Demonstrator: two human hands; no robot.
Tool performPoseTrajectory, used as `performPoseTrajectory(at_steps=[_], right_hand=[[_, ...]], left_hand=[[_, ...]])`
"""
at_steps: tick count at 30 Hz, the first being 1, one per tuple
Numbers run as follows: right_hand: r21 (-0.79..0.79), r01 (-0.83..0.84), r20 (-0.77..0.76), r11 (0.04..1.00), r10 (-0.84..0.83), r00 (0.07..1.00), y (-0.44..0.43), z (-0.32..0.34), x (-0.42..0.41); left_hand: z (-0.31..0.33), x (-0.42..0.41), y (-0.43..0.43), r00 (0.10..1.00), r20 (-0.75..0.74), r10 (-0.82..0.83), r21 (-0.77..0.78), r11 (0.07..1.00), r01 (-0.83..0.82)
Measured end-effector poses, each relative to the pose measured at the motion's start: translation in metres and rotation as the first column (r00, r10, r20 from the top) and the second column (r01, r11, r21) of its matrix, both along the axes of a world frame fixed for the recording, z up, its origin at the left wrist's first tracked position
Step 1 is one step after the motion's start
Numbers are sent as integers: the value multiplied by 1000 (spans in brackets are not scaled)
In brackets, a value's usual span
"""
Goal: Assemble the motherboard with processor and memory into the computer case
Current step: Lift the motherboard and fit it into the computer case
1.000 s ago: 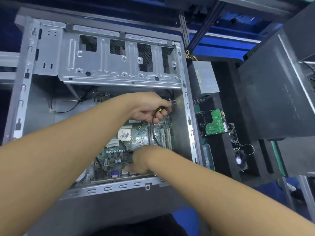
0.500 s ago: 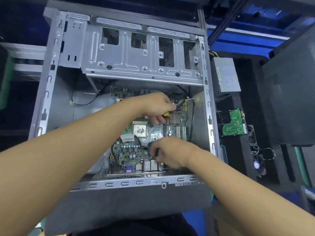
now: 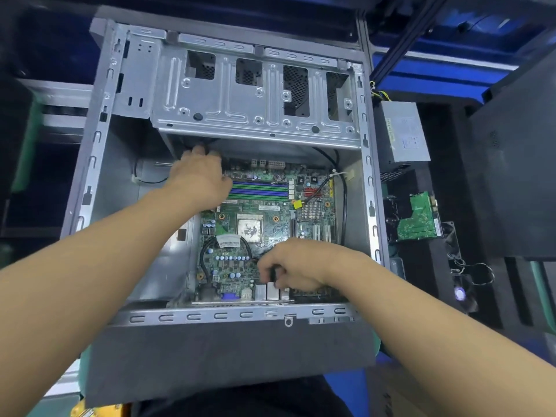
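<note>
— At centre frame, confirm board position.
— From my remote station, I see the motherboard (image 3: 264, 212) lying flat inside the open computer case (image 3: 96, 145), below the drive cage (image 3: 228, 109). The processor (image 3: 249, 228) sits mid-board and the memory slots (image 3: 258, 189) run along its upper part.
— Hand status?
— Left hand (image 3: 198, 176): fingers extended, resting at the board's upper-left corner, tips under the cage edge. Right hand (image 3: 296, 264): fingers curled round a small dark object (image 3: 273, 273) just above the rear ports (image 3: 270, 291), lower centre. I cannot identify it.
</note>
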State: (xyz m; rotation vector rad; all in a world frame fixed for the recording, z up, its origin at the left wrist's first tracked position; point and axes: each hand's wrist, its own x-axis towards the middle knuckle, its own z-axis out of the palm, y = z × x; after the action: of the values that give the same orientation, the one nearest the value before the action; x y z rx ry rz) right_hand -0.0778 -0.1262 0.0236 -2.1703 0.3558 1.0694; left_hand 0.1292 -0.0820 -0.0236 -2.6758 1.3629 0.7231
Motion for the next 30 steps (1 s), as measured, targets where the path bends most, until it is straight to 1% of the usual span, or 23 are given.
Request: performPoseTrajectory(at_steps=[2, 4, 8, 15, 17, 23, 26, 30], right_hand=[[5, -3, -4, 1000, 3, 1000, 0, 0, 0], [7, -1, -2, 1000, 1, 1000, 0, -1, 0], [24, 13, -11, 1000, -12, 1000, -1, 1, -1], [11, 35, 8, 999, -35, 999, 2, -3, -4], [8, 55, 6, 998, -55, 998, 3, -4, -5], [-1, 110, -13, 994, -110, 994, 5, -8, -6], [-8, 118, -5, 993, -118, 993, 7, -9, -7], [-25, 85, 48, 996, -84, 995, 11, -7, -2]], left_hand=[[-3, 3, -4, 996, -56, 72, -67, 995, -76], [-4, 9, -4, 995, -40, 88, -69, 993, -91], [-1, 11, -5, 999, -12, 48, 3, 999, -48], [-2, 14, -8, 998, 55, -23, 54, 998, 20], [-3, 15, -8, 999, 35, -33, 51, 998, 31], [-8, 7, -3, 1000, 6, 3, -49, 999, -3], [-6, 8, -5, 999, -1, -32, -43, 999, 32], [4, 10, -7, 998, -65, 5, -27, 1000, -7]])
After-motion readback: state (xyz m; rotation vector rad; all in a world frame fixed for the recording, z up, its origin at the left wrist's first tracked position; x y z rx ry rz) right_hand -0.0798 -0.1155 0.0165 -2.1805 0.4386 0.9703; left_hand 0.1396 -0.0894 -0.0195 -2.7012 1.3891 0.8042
